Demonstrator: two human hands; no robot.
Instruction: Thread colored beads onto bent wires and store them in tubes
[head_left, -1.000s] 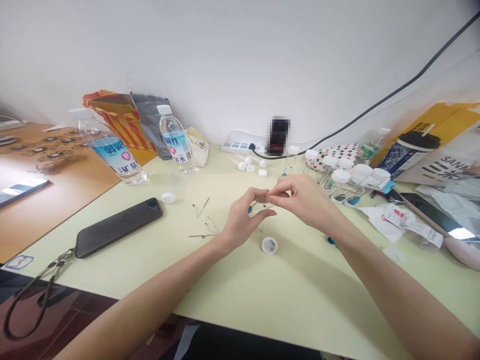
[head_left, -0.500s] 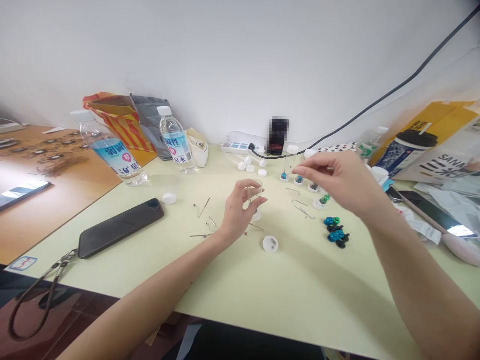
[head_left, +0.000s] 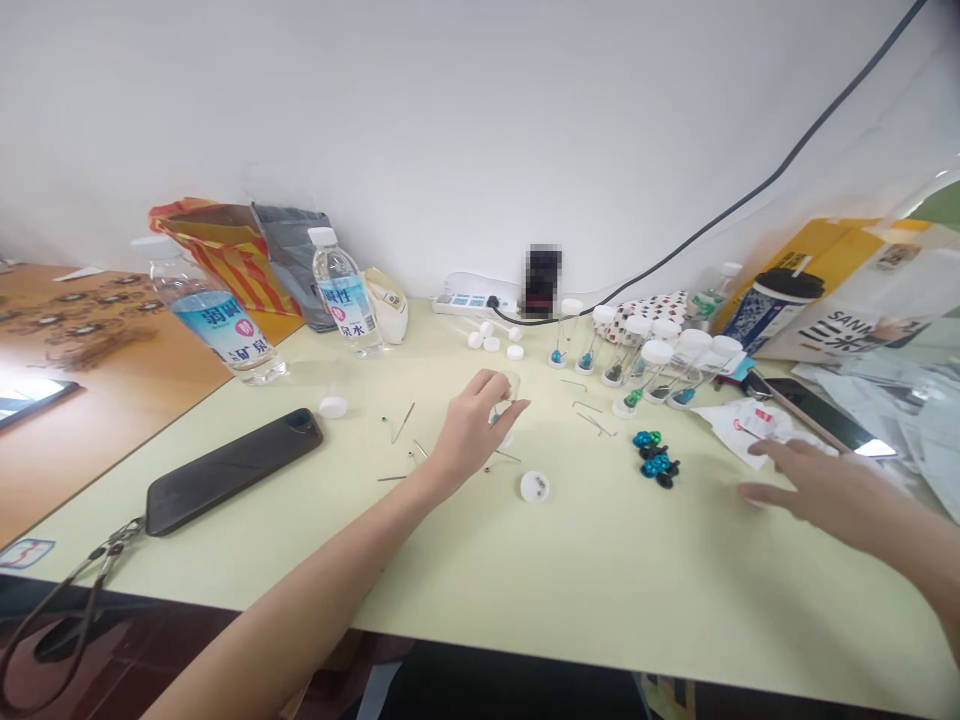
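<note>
Left hand (head_left: pixel 474 425) grasping a clear vial (head_left: pixel 513 384) mid-way along the bench (head_left: pixel 592 590), right hand (head_left: pixel 829 492) released, spread near a white wrapper (head_left: pixel 739 420); blue, green and black pieces (head_left: pixel 655 464) between them, white-topped vials (head_left: pixel 657 353) behind.

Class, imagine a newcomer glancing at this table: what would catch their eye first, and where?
Probably the cluster of blue, green and black pieces on the pale table, left of the person's right hand. Behind it stand several clear tubes with white caps, and at the centre the left hand curls around another clear tube. Two labelled water bottles also stand out at the back left.
</note>
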